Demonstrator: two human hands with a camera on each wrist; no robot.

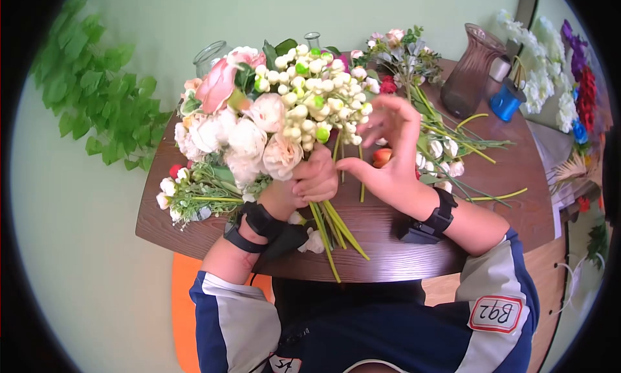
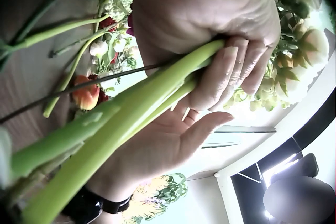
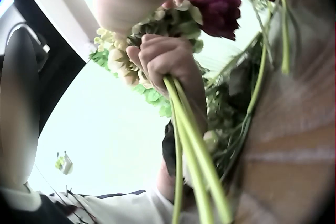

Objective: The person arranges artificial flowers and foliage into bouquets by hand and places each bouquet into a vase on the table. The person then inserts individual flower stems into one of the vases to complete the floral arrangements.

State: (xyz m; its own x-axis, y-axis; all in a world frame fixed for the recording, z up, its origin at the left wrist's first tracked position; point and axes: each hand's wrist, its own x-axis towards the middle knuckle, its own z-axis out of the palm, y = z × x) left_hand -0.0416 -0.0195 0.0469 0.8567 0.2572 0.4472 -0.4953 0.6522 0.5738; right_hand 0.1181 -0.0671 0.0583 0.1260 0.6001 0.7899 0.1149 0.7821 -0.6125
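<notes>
The left hand (image 1: 315,174) grips a bundle of green stems (image 1: 333,227) under a bouquet of pale roses (image 1: 246,140), a pink flower (image 1: 220,85) and white berries (image 1: 317,92). In the left wrist view its fingers (image 2: 223,71) curl round the thick stems (image 2: 115,124). The right hand (image 1: 394,147) is raised just right of the berries, thumb and fingers spread, holding nothing visible. From the right wrist view, the left fist (image 3: 170,61) closes round the stems (image 3: 191,145), with a magenta flower (image 3: 218,8) beyond.
Loose flowers and stems (image 1: 479,147) lie at the table's right, with a red-orange bloom (image 1: 381,157). More small white flowers (image 1: 169,185) lie at the left. A brown glass vase (image 1: 467,75) and a blue spool (image 1: 504,103) stand at the back right. Green leaves (image 1: 90,82) hang left.
</notes>
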